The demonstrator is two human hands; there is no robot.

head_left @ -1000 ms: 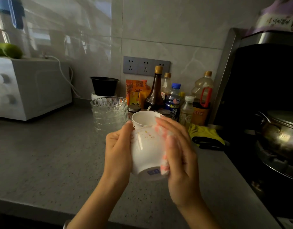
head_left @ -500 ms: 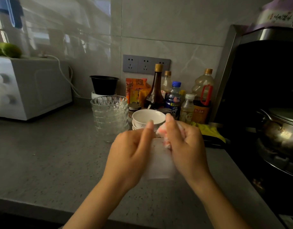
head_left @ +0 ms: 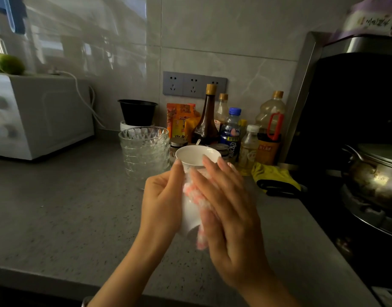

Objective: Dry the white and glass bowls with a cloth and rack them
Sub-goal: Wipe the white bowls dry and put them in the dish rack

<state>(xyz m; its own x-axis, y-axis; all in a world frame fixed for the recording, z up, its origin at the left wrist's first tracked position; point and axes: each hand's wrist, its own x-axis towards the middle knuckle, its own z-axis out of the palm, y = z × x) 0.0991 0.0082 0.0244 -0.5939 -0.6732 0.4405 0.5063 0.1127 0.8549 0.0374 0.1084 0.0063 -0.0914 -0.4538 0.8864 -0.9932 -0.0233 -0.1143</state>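
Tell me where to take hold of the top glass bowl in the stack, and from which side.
Probably best: grip the top glass bowl by its open rim, coming from above on the left. It nests upright in the stack, so only its rim stands free, and a jar and bottles crowd its right.

A white bowl (head_left: 189, 214) is held in the air between the left hand (head_left: 163, 202) and the right hand (head_left: 228, 209), tipped with its foot toward the camera. A pink-and-white cloth (head_left: 196, 194) is pressed flat against its side. A second white bowl (head_left: 197, 155) stands upright just behind, beside a stack of cut-glass bowls (head_left: 145, 151).
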